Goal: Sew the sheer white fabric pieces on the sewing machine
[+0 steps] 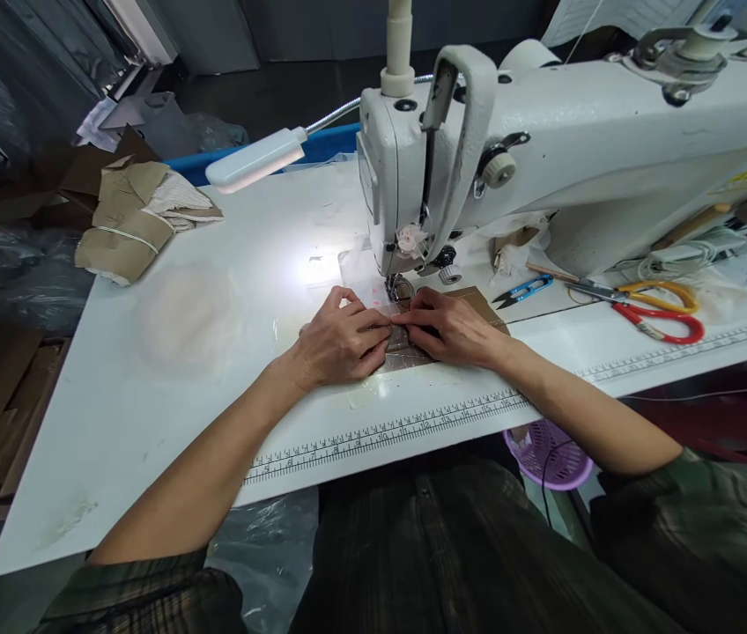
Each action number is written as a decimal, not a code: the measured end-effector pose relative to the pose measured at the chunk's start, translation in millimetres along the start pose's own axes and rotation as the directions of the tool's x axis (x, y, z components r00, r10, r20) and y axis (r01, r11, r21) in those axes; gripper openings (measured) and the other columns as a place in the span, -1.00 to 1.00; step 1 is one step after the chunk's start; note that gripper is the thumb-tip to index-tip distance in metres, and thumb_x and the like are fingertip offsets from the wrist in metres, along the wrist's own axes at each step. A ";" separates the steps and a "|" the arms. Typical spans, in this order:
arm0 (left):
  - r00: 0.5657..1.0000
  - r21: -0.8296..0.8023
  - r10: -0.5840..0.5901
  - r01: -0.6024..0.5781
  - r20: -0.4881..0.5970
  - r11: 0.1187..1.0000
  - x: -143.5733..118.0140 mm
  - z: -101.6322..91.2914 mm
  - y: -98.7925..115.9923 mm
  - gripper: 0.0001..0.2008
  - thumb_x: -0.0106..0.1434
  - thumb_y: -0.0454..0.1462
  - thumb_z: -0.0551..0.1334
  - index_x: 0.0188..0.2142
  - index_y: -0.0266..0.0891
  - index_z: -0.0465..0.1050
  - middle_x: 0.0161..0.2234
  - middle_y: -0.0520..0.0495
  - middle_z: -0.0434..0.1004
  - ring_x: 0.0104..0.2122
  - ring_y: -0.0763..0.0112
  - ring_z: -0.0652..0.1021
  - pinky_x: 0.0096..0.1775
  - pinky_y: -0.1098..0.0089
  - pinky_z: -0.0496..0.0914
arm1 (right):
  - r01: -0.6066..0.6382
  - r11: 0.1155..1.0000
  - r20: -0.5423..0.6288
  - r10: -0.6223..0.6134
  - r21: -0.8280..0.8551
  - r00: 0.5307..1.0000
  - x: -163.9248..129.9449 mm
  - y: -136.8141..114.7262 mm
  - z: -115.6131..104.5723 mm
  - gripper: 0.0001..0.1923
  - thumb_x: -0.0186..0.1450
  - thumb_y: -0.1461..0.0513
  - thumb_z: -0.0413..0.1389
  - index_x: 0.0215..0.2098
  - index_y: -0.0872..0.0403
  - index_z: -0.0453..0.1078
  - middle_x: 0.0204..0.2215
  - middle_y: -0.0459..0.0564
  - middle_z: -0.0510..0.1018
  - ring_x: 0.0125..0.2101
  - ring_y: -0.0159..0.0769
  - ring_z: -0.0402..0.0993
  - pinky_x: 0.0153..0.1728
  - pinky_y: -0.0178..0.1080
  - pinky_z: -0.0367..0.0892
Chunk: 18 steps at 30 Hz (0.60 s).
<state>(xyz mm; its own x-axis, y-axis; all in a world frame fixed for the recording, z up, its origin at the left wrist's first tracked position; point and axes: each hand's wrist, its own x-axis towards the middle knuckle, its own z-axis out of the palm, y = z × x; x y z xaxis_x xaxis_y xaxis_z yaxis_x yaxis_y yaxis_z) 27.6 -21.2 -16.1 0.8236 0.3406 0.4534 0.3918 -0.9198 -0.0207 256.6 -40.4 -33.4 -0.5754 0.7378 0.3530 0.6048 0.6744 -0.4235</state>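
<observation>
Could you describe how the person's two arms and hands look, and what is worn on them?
Both hands, the left hand and the right hand, are bare, without gloves, rings or a watch that can be seen. The forearms are bare too. Dark plaid sleeves in green-brown tones are pushed up to about the elbows.

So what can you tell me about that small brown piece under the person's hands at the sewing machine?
The brown piece looks like thin fabric or paper-like material, tan-brown, lying flat on the white table right in front of the sewing machine, by its needle area. Only parts show: a corner pokes out beyond the right hand, and a darker, slightly shiny strip shows between the hands. The left hand and the right hand both press down on it, fingertips meeting near the middle. Its full outline is hidden.
</observation>
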 end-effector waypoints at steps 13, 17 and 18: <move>0.995 -0.069 -0.053 0.059 0.084 0.996 -0.8 0.3 -2.8 -0.77 0.27 -0.25 0.14 -0.18 -0.24 0.54 -0.18 -0.12 0.61 -0.31 0.29 0.53 -0.09 0.13 0.34 | 0.015 0.994 0.042 -0.010 -0.112 0.999 3.1 -6.1 -2.1 -0.65 0.41 0.23 -0.08 0.05 0.11 0.43 -0.22 0.12 0.40 -0.29 -0.21 0.39 -0.29 -0.12 0.43; 0.990 -0.034 -0.069 0.074 0.125 0.997 0.2 -2.1 -3.4 -0.72 0.29 -0.22 0.12 -0.13 -0.30 0.54 -0.19 -0.18 0.59 -0.32 0.26 0.53 -0.13 0.12 0.34 | -0.020 0.990 0.056 0.028 -0.137 0.998 4.9 -6.3 -2.5 -0.65 0.41 0.24 -0.07 0.07 0.09 0.41 -0.19 0.13 0.40 -0.30 -0.22 0.39 -0.33 -0.14 0.43; 0.987 -0.029 -0.079 0.084 0.141 0.996 0.8 -2.8 -3.1 -0.71 0.30 -0.22 0.12 -0.13 -0.30 0.53 -0.18 -0.19 0.59 -0.31 0.25 0.53 -0.13 0.12 0.34 | -0.025 0.991 0.064 0.034 -0.133 0.997 5.1 -6.0 -2.9 -0.65 0.41 0.24 -0.07 0.07 0.08 0.41 -0.18 0.13 0.40 -0.30 -0.22 0.39 -0.31 -0.14 0.44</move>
<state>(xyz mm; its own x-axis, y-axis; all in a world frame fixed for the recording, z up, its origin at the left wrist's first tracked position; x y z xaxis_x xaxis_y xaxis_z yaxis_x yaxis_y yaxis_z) 25.8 -18.6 -13.2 0.8397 0.4364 0.3234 0.4474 -0.8933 0.0437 251.6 -40.6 -26.7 -0.5887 0.7567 0.2842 0.6871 0.6537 -0.3172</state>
